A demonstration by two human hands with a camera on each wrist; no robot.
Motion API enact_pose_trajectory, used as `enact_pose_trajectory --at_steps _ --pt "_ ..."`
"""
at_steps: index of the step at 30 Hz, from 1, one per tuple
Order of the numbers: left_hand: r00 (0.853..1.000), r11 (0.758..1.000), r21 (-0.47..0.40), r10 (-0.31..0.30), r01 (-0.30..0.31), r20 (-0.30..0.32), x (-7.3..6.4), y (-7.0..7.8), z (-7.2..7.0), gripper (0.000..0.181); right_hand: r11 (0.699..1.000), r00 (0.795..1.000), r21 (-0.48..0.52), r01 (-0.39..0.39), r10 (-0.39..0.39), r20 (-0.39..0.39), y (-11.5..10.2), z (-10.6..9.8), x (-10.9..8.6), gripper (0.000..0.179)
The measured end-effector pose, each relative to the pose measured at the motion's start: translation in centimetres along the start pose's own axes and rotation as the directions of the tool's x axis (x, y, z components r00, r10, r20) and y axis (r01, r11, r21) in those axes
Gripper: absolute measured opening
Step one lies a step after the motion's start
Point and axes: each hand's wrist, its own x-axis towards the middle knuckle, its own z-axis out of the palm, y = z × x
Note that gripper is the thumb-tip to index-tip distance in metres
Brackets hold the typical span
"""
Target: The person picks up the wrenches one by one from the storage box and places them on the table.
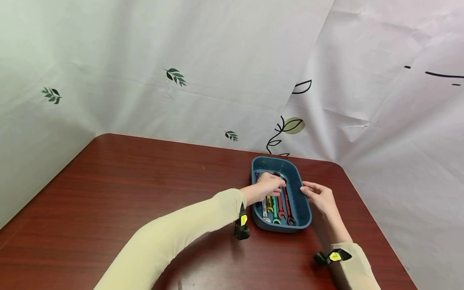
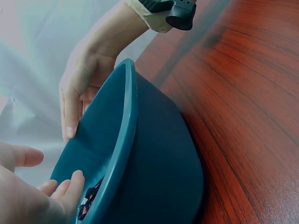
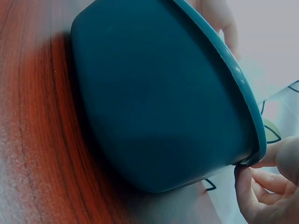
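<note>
A blue plastic basin (image 1: pixel 301 207) stands on the table and holds a row of wrenches. Among them are a red wrench (image 1: pixel 281 209), a green wrench (image 1: pixel 276 213) and a silver wrench (image 1: pixel 265 211). Over these my left hand (image 1: pixel 269 185) reaches in across the left rim. Its thumb and fingers are apart in the left wrist view, with nothing seen between them. My right hand (image 1: pixel 322 198) pinches the basin's right rim, thumb and fingers on either side in the right wrist view. My left hand hides the middle of the wrenches.
The brown wooden table (image 1: pixel 152 181) stretches far to the left of the basin. Behind it hangs a white curtain (image 1: pixel 203 80) with leaf prints. A dark camera mount (image 1: pixel 241 225) sits on my left wrist, close to the basin's near-left side.
</note>
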Motion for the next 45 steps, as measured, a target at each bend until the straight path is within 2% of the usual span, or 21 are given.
enact_pose_trajectory --at_steps 8,15,23,37,45 --pt "0.998 0.999 0.005 -0.033 0.033 -0.045 0.0 0.0 0.7 0.03 0.999 1.0 0.05 -0.005 0.005 0.008 0.3 0.0 -0.1 0.053" --pt "0.999 0.999 0.011 -0.035 0.036 -0.035 0.4 0.0 1.1 0.034 0.999 1.0 0.049 -0.005 0.005 0.002 0.3 -0.1 0.0 0.052" --pt "0.995 0.996 0.001 -0.087 0.087 -0.055 0.6 0.3 1.8 0.036 0.999 1.0 0.037 -0.003 0.003 -0.01 0.4 0.0 0.0 0.05" --pt "0.988 0.994 0.044 -0.093 0.098 -0.121 1.4 0.3 2.5 0.038 1.0 1.0 0.027 -0.011 0.011 -0.014 0.5 0.0 0.2 0.05" --pt "0.989 0.993 0.033 -0.11 0.114 -0.102 1.6 0.2 2.6 0.042 1.0 1.0 0.027 -0.008 0.008 -0.014 0.6 0.0 0.2 0.049"
